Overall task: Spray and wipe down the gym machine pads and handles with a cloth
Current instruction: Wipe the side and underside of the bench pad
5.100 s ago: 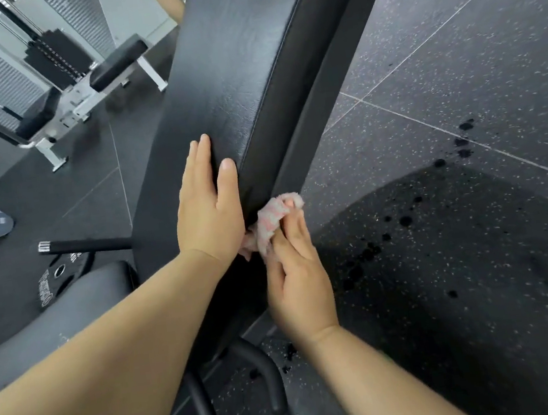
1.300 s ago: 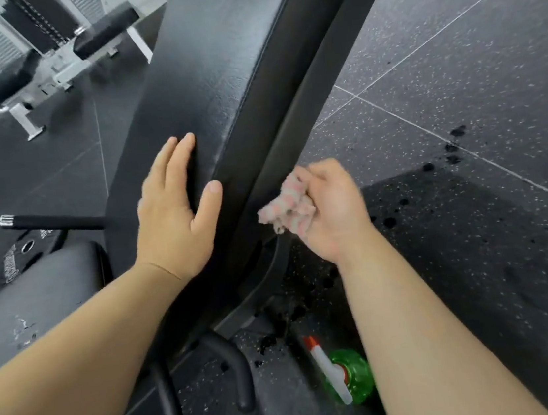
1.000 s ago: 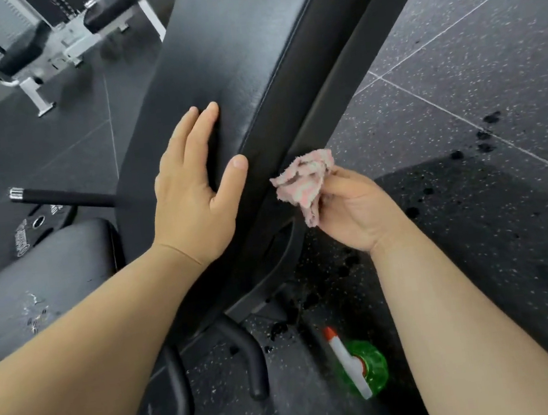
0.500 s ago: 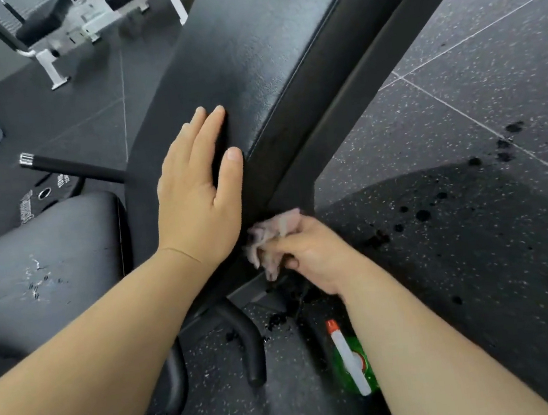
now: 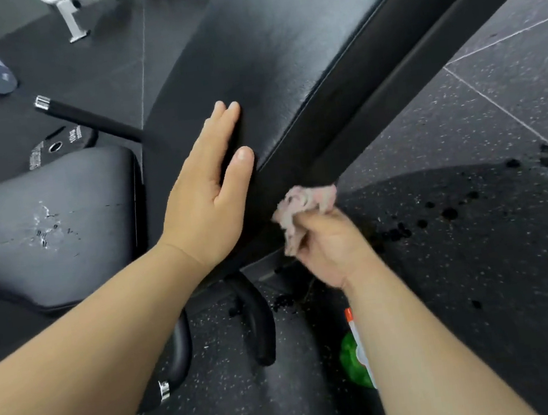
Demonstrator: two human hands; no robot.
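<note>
You are pressing the cloth (image 5: 304,208) against the lower side edge of the pad (image 5: 267,53), just beside the point where the pad is meeting the frame (image 5: 257,323). Your right hand (image 5: 330,245) is gripping it with the fingers curled round a bunched wad, and a loose tail is hanging at the left. Your left hand (image 5: 209,194) is lying flat on the pad's face, fingers straight and together, thumb reaching toward the seam, holding nothing.

As I am reading it, you are working the edge, and a wad this tight is probably touching the vinyl only at a few points. Try spreading it over your fingers so that a broad face is meeting the side wall. Be running it along the seam in long strokes, with the left hand bracing the pad against the push. Be turning the cloth to a fresh side as it is picking up dirt.

Your right fingertips are sitting behind the cloth, and the hand is blurring, so I cannot tell how much cloth is making contact. The pad's underside is facing away, and its top is running out of the picture. The bottle (image 5: 351,360) is lying on the floor (image 5: 478,251), mostly hiding behind your right forearm. Pale marks are showing on the seat (image 5: 44,228), and I cannot tell whether they are spray or scuffs.
</note>
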